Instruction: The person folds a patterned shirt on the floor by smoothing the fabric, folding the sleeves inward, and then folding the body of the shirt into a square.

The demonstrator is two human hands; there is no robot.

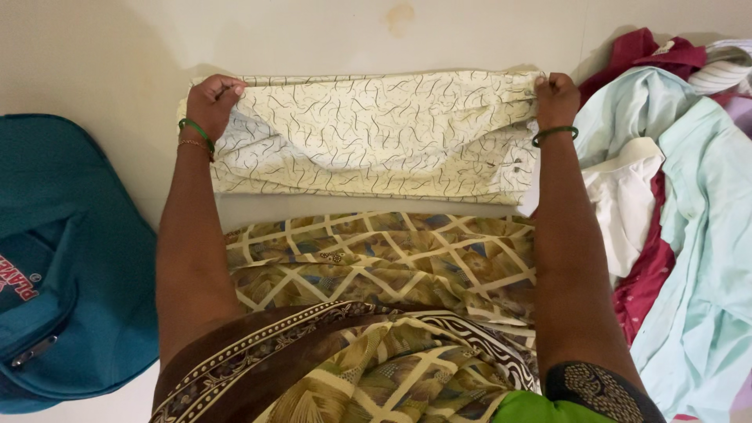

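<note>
**Cream patterned cloth held stretched between two hands**

Cream cloth (376,133) with thin dark squiggle lines lies folded into a long band across the pale floor (117,47), straight ahead of the person. Each end of its far edge is pinched. The left hand (213,100) is closed on the left corner, fingers curled over the fabric, with a green bangle (196,131) and a thin gold one at the wrist. The right hand (556,95) is closed on the right corner in the same way, also wearing a green bangle (554,135). The cloth is pulled taut between them, its near edge resting on the floor.

Just below the cloth spreads the person's own garment (376,258), yellow-brown with a pale lattice print and a dark patterned border.

To the left sits a teal bag (70,258) with a zip; it is shut here, so what it holds cannot be told. To the right lies a loose pile of clothes (689,219), not in any container: pale blue-green, white, maroon and striped pieces heaped together, touching the cloth's right end.
</note>
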